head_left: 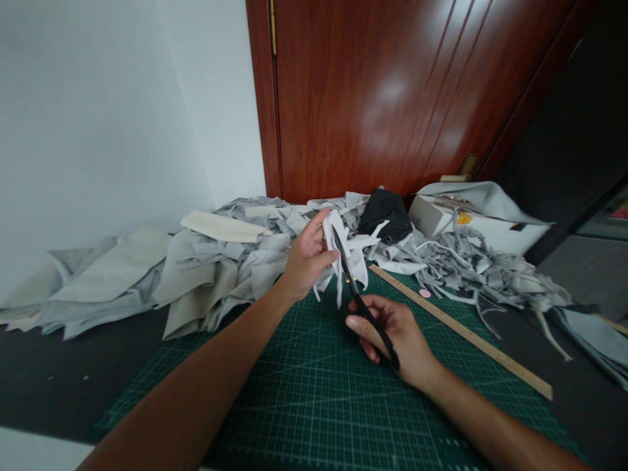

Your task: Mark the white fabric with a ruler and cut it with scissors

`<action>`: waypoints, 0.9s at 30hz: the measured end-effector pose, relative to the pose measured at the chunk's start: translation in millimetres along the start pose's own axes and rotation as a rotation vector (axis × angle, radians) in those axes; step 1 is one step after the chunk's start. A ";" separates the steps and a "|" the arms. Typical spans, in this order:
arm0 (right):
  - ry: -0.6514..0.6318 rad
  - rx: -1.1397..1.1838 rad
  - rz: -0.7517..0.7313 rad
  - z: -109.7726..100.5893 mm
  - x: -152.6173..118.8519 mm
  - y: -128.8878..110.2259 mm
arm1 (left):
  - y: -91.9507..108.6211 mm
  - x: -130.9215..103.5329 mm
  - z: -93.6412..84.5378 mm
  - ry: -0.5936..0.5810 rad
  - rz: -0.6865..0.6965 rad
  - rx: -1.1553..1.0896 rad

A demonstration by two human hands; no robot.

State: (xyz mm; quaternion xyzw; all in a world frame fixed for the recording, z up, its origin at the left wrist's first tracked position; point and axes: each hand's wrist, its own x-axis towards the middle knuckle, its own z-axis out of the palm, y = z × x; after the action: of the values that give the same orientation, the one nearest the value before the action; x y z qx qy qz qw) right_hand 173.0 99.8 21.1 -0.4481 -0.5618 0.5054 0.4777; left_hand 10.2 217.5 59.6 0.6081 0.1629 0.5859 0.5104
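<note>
Held up above the mat, a bunch of white fabric (356,267) with thin strips dangling from it is pinched in my left hand (310,252). My right hand (392,337) grips black-handled scissors (360,302), fingers closed round the handles. The dark blades point up and away, and their tips lie against the white fabric beside my left fingers. Whether the blades are closed on the cloth I cannot tell. Beneath both hands lies a green cutting mat (314,399) with a printed grid.
Grey and cream fabric pieces (210,261) heap at the left and back. A black cloth bundle (386,214) sits behind my hands. To the right are a wooden ruler (466,333), a pink disc (424,293), tangled grey strips (485,265) and a white box (481,222). A wooden door (367,98) stands behind.
</note>
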 end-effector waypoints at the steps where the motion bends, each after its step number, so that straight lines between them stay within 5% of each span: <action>1: 0.000 -0.001 -0.001 0.3 0.0 0.7 | -0.8 0.5 -0.2 0.023 -0.008 -0.002; 11: -0.016 0.037 -0.001 1.6 -0.1 6.1 | -0.6 6.6 -1.7 0.245 0.048 0.032; 27: -0.023 0.025 -0.002 2.2 0.4 7.2 | 3.9 8.3 -2.1 0.278 0.048 -0.023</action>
State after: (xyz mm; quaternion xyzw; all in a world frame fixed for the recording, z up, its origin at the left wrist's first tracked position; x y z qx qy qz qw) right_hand 170.9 100.5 13.9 -0.4358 -0.5614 0.5169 0.4773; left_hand 9.0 223.3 66.8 0.5188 0.2106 0.6783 0.4757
